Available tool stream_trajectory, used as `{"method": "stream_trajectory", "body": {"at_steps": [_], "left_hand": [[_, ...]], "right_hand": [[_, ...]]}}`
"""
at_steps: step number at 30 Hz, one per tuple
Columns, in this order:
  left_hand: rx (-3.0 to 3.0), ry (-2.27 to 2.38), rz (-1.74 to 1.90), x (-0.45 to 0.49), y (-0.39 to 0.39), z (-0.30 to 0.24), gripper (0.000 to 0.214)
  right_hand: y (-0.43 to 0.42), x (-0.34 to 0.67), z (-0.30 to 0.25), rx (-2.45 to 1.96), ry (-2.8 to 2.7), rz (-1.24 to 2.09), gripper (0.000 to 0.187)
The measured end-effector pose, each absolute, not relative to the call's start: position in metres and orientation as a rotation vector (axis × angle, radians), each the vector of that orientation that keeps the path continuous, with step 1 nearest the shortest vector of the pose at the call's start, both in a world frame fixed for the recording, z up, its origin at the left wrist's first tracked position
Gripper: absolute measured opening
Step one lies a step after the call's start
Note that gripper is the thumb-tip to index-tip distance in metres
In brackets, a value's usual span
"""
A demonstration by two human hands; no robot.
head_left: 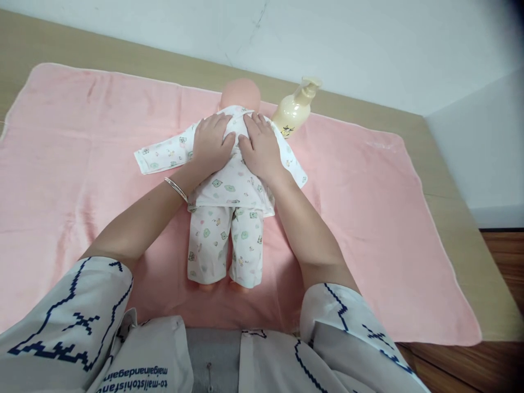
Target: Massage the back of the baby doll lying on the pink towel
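A baby doll (240, 94) lies on a pink blanket (360, 218), its head toward the wall and no facial features showing. It wears a white printed top (229, 188) and matching trousers (208, 240); the feet peek out below the hems. My left hand (213, 143) rests flat on the upper left of the top, fingers extended, thumb pointing toward the middle. On the upper right, my right hand (262, 146) lies flat in the same way. Both hands are open and press on the cloth, holding nothing. The sleeves spread out to either side.
A cream pump bottle (292, 112) stands just right of the doll's head, near the blanket's far edge. The blanket covers most of a wooden table (446, 180). Behind it rises a white wall (368, 49). Brown wooden flooring (503, 262) shows at the right.
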State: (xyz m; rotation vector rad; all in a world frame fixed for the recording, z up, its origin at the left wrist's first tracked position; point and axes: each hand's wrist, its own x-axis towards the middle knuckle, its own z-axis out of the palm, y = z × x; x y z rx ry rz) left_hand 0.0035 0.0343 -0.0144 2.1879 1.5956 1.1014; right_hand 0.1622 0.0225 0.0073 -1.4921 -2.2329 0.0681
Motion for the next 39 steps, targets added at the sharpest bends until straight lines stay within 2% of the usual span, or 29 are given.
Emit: {"method": "stream_trajectory", "body": {"at_steps": [9, 13, 18, 25, 33, 39], "left_hand": [[2.15, 1.671, 1.373, 0.005, 0.012, -0.009, 0.034], [2.122, 1.71, 1.409, 0.005, 0.009, -0.009, 0.038], [2.118, 1.738, 1.235, 0.003, 0.022, -0.014, 0.054], [2.254, 1.593, 1.224, -0.002, 0.028, -0.016, 0.042], [2.274, 1.628, 1.325, 0.001, 0.013, -0.008, 0.035], [2.235, 1.631, 1.262, 0.0, 0.029, -0.018, 0.043]], "right_hand": [[-0.006, 0.148, 0.021, -1.474, -2.18, -0.168, 0.04], [-0.006, 0.147, 0.021, -1.517, -2.119, -0.124, 0.039], [0.013, 0.158, 0.014, -1.467, -2.221, 0.01, 0.048], [0.018, 0.165, 0.014, -1.396, -2.304, 0.007, 0.05], [-0.012, 0.139, 0.028, -1.66, -2.09, -0.112, 0.039], [0.006, 0.15, 0.023, -1.557, -2.207, 0.02, 0.05]]}}
